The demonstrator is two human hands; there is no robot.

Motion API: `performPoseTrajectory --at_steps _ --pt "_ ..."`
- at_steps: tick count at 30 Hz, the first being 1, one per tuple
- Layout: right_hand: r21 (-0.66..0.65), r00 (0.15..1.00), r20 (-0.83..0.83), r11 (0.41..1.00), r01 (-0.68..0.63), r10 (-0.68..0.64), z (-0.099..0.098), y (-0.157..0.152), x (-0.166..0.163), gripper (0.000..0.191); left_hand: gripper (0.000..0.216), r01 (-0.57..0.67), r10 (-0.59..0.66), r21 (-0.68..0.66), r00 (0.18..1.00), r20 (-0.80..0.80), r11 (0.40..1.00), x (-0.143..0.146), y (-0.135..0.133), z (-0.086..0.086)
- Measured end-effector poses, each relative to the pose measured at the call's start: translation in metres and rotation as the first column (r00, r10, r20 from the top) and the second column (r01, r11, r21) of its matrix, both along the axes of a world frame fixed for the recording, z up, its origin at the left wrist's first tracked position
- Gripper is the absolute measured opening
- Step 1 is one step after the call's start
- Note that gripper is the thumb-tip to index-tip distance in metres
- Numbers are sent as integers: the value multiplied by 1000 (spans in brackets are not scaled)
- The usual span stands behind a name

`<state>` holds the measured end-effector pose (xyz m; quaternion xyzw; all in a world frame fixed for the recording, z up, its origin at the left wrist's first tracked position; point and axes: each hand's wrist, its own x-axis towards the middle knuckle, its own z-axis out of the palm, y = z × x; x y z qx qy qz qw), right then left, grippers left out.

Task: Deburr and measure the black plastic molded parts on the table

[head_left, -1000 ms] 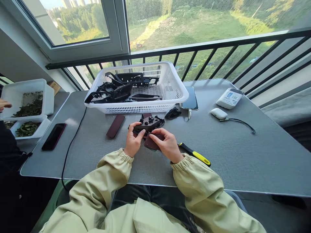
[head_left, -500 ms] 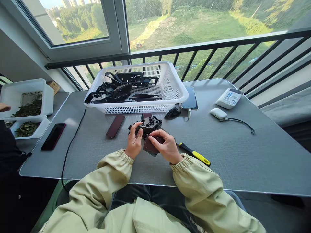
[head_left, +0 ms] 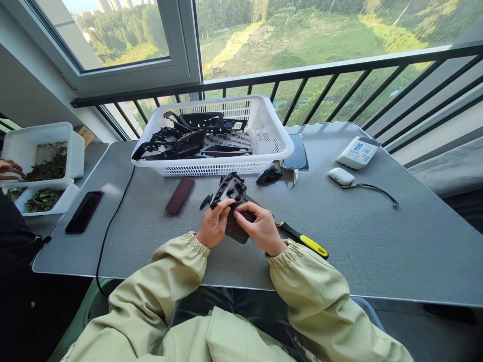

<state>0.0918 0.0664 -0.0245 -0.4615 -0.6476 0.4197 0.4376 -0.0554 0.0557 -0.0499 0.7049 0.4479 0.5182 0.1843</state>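
My left hand [head_left: 214, 226] is closed on a black plastic part [head_left: 231, 191] with small tabs and openings, tilted up above the table. Between the thumb and fingers of my right hand [head_left: 260, 229] is a dark reddish-brown piece of sandpaper [head_left: 237, 227], held against or very near the part's lower edge. My fingers hide where the two meet. Just right of my right hand lies a tool with a black-and-yellow handle [head_left: 304, 240], its other end partly covered by the hand. A small black piece [head_left: 206, 201] rests left of the held part.
A white basket [head_left: 226, 167] of black plastic parts stands at the back. Around it lie a dark maroon block [head_left: 180, 196], a black scrap [head_left: 269, 175], phones [head_left: 83, 212] [head_left: 296, 153], a white earbud case [head_left: 341, 176] and a white pack [head_left: 357, 152]. At left, another person's hand [head_left: 10, 168] reaches into leaf-filled tubs [head_left: 77, 151].
My left hand has turned the black part more upright, bringing its lower edge toward the sandpaper. My right hand has barely shifted. The other person's hand has moved further into the tub.
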Motion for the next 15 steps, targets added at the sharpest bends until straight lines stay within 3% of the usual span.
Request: performPoseTrajectory --at_steps 6,11,15 --pt "32 1000 -2 999 8 -8 -1 0 0 17 23 -8 14 91 998 -67 996 0 0 1" --pt "51 1000 12 999 16 -17 0 0 0 16 22 0 4 64 998 -55 998 -1 0 2" --pt "5 997 -2 997 72 -72 1 3 6 19 19 -29 31 -25 998 53 999 -1 2 1"
